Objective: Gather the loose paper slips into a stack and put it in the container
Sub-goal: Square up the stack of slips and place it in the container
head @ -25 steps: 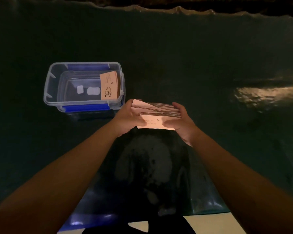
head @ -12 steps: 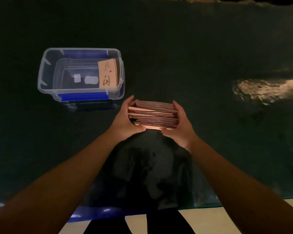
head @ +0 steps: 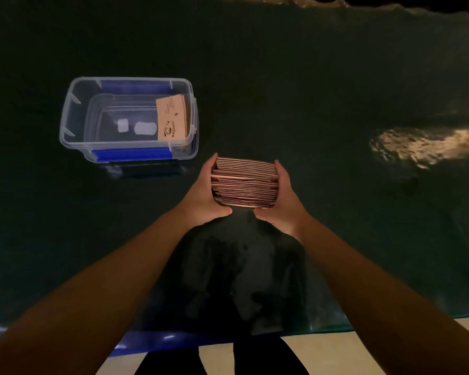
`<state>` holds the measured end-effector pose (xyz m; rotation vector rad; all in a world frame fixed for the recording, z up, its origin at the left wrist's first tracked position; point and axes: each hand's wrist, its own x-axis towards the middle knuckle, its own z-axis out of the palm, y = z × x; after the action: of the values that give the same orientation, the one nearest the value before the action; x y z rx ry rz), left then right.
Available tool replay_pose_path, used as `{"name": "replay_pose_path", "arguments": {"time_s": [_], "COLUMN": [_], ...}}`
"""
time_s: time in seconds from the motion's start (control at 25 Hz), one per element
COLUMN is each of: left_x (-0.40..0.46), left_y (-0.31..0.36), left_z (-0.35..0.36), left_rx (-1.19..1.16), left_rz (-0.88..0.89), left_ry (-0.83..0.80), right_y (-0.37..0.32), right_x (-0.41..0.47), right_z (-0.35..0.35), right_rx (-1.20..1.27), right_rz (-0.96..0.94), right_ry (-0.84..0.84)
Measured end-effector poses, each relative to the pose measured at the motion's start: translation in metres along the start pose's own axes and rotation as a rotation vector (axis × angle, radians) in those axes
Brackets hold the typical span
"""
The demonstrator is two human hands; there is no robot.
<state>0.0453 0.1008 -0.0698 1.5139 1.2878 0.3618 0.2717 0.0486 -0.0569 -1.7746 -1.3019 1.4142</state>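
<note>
A thick stack of pinkish paper slips stands on edge on the dark table, pressed between both palms. My left hand grips its left end and my right hand grips its right end. The clear plastic container with blue clips sits up and to the left of the stack, a short gap away. Inside it, a few printed slips lean against the right wall.
The table is covered by a dark, shiny sheet with a bright light reflection at the right. Its near edge runs along the bottom, with pale floor below it.
The stack was tipped from lying fanned with a face showing to standing on edge, squared between both hands. It stays at the same spot near the container.
</note>
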Motion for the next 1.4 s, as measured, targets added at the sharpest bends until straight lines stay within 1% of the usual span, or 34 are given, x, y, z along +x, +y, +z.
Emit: {"name": "replay_pose_path", "arguments": {"time_s": [0.12,0.24,0.28,0.32,0.4,0.48,0.64,0.72,0.84,0.92,1.0,1.04,1.16,1.2,1.28,1.4], "left_x": [0.001,0.000,0.000,0.000,0.003,0.004,0.002,-0.001,-0.004,-0.006,-0.009,-0.011,-0.017,-0.018,-0.020,-0.020], "left_y": [0.002,0.002,0.002,0.002,0.002,0.005,0.010,0.011,0.013,0.016,0.020,0.022,0.030,0.034,0.040,0.038], "left_z": [0.003,-0.001,-0.003,-0.005,-0.008,-0.009,0.001,0.010,0.021,0.019,0.009,0.003,-0.010,-0.012,-0.015,-0.020], "left_rx": [-0.005,0.015,0.028,0.041,0.083,0.158,0.238,0.255,0.213,0.132,-0.028,-0.113,-0.325,-0.367,-0.376,-0.290], "left_rz": [0.019,0.020,0.019,0.021,0.041,0.070,0.051,0.052,0.064,0.080,0.085,0.089,0.114,0.115,0.126,0.177], "left_ry": [0.023,0.043,0.037,0.030,0.031,0.021,-0.113,-0.086,0.011,0.032,0.037,0.041,0.068,0.063,0.034,0.028], "right_y": [-0.003,-0.013,-0.019,-0.024,-0.035,-0.046,-0.060,-0.061,-0.058,-0.057,-0.057,-0.057,-0.047,-0.042,-0.035,-0.030], "right_x": [0.002,0.000,0.001,0.002,0.006,0.010,0.026,0.031,0.037,0.038,0.035,0.032,0.018,0.015,0.012,0.010], "right_z": [0.000,-0.003,-0.005,-0.007,-0.008,-0.007,-0.019,-0.024,-0.024,-0.027,-0.029,-0.028,-0.012,-0.004,0.011,0.025], "right_rx": [0.003,-0.108,-0.216,-0.374,-0.733,-0.949,-1.110,-1.191,-1.268,-1.194,-0.983,-0.826,-0.206,-0.052,0.127,0.228], "right_rz": [0.028,0.039,0.024,-0.012,-0.168,-0.299,-0.334,-0.384,-0.469,-0.474,-0.407,-0.363,-0.267,-0.247,-0.228,-0.222], "right_ry": [0.003,0.019,0.031,0.041,0.024,-0.044,-0.050,-0.062,-0.095,-0.127,-0.133,-0.125,-0.126,-0.112,-0.077,-0.067]}}
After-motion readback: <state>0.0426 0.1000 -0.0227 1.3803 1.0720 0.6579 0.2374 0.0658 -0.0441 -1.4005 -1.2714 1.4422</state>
